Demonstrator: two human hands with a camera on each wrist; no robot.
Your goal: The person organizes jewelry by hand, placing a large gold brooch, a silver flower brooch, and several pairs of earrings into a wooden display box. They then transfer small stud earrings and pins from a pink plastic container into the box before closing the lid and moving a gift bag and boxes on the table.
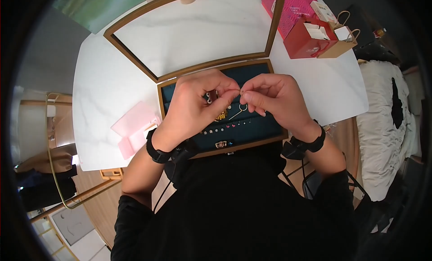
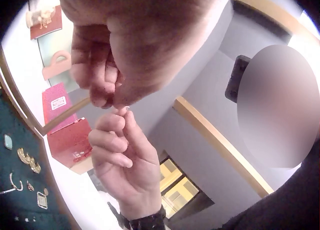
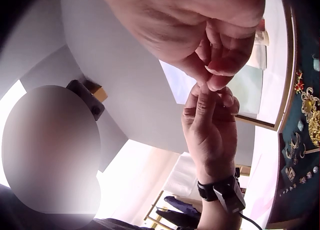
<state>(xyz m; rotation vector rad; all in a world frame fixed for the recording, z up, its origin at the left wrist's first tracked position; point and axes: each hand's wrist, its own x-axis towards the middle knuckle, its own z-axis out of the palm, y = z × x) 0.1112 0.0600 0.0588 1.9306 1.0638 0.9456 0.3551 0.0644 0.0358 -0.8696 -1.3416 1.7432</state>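
Both hands meet above a wooden jewelry box (image 1: pixel 258 145) with a dark green lining. The left hand (image 1: pixel 194 103) and right hand (image 1: pixel 280 99) each pinch thumb against forefinger, their tips almost touching. Between them is something tiny; a small shiny bit (image 2: pixel 128 108) shows at the tips in the left wrist view, too small to name. Below the hands, a row of small studs (image 1: pixel 216 130), a gold piece (image 1: pixel 222 116), a ring-shaped piece with a bar (image 1: pixel 243 107) and a brooch-like piece (image 1: pixel 221 144) lie on the lining. The hands hide part of the box.
The box's glass lid (image 1: pixel 157 77) stands raised behind it. Pink paper or card (image 1: pixel 133 119) lies left on the white table (image 1: pixel 96 99). At the back right stand a red bag (image 1: pixel 302 41), a brown paper bag (image 1: pixel 338 49) and a pink box (image 1: pixel 288 7).
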